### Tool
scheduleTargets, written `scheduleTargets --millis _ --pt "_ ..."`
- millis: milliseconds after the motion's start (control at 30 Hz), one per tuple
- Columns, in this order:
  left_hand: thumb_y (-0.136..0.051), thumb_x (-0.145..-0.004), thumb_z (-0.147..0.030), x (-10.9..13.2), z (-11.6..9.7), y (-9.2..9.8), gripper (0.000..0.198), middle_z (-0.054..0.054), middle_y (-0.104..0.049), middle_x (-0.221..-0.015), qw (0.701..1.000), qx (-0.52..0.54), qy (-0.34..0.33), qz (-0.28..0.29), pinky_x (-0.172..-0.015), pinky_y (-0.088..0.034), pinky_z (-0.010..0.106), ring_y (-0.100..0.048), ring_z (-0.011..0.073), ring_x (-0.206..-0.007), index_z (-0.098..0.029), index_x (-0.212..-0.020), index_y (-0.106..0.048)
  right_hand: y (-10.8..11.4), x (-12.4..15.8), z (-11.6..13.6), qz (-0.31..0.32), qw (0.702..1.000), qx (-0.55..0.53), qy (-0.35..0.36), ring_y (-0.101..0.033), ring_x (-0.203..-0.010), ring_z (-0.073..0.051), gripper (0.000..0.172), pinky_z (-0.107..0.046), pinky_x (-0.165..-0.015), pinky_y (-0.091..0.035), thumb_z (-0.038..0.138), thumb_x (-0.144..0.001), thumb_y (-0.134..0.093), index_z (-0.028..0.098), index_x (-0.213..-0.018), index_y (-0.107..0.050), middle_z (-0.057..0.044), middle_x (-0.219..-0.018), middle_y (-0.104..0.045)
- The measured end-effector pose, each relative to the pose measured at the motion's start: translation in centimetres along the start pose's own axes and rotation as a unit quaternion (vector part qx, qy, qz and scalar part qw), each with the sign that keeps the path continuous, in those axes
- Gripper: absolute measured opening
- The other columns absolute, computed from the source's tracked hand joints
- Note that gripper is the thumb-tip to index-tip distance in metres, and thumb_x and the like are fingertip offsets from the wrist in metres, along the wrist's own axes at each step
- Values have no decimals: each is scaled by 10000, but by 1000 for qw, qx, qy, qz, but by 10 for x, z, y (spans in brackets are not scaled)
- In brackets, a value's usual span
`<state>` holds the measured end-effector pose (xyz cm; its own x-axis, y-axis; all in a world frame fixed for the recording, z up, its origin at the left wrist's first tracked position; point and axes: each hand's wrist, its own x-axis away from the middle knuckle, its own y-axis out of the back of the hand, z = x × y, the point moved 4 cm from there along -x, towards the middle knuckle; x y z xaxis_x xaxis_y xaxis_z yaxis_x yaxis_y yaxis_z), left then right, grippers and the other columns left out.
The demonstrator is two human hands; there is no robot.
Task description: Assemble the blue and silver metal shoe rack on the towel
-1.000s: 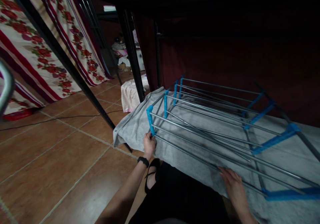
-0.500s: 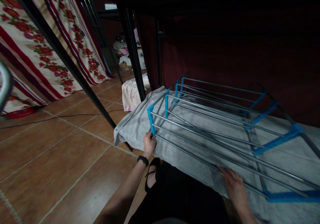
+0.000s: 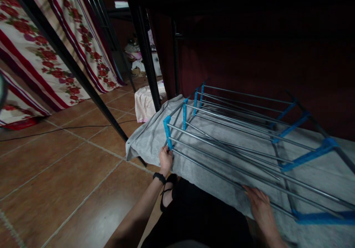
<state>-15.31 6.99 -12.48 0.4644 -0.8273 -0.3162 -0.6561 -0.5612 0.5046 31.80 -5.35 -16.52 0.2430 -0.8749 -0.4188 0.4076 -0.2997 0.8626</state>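
A metal rack of thin grey rods with blue plastic end brackets lies on a grey cloth. At its near left corner, my left hand is closed around the frame just below the lowest part of a blue bracket; a dark band circles that wrist. Farther right, my right hand rests on the nearest rod, fingers curled over it, their tips partly hidden. Two rods cross diagonally inside the rack.
Black metal posts stand to the left, with a dark overhead frame above. A floral curtain hangs at far left. A black cable crosses the tiled floor. Behind the rack is a dark red sheet.
Both hands keep their places on the rack, which looks unmoved. The view has shifted very slightly.
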Motion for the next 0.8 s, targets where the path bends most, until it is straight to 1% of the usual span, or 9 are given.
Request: scheduleTargets --millis 167,333,533,667,800 --pt "-531 -717 -42 -1 1 1 241 71 -638 -880 1000 0 -2 6 -812 -496 360 -600 214 -838 -161 -867 -678 0 0 3 3 1000 24 1 -609 -994 -253 371 -432 -856 -453 286 -976 -352 224 -1201 -641 -80 -1093 -678" --pt "-540 -717 -35 -2 -1 3 248 84 -639 -910 1000 -3 -11 15 -833 -486 364 -597 222 -864 -154 -879 -685 1 2 3 -22 1000 15 -10 -596 -1007 -261 354 -426 -852 -445 333 -974 -389 221 -1206 -632 -84 -1099 -671" --pt "-547 -717 -41 -2 -2 4 211 83 -632 -877 1000 -8 -8 17 -799 -487 364 -597 224 -827 -150 -842 -678 1 -1 6 -12 1000 8 -22 -604 -984 -260 356 -424 -839 -441 348 -981 -383 224 -1195 -639 -81 -1080 -684" --pt "-548 -722 -46 -1 -2 4 205 87 -632 -875 1000 -5 -11 18 -800 -491 364 -605 226 -834 -143 -845 -681 3 -3 6 -7 1000 4 -25 -607 -1005 -258 360 -418 -837 -444 317 -973 -374 234 -1186 -652 -82 -1103 -682" --pt "-548 -729 -52 -1 -2 4 214 89 -634 -883 1000 -1 -16 24 -797 -495 357 -608 216 -827 -130 -869 -691 3 -2 3 -8 1000 -2 -17 -613 -967 -251 372 -414 -835 -444 288 -962 -368 239 -1187 -659 -85 -1068 -685"
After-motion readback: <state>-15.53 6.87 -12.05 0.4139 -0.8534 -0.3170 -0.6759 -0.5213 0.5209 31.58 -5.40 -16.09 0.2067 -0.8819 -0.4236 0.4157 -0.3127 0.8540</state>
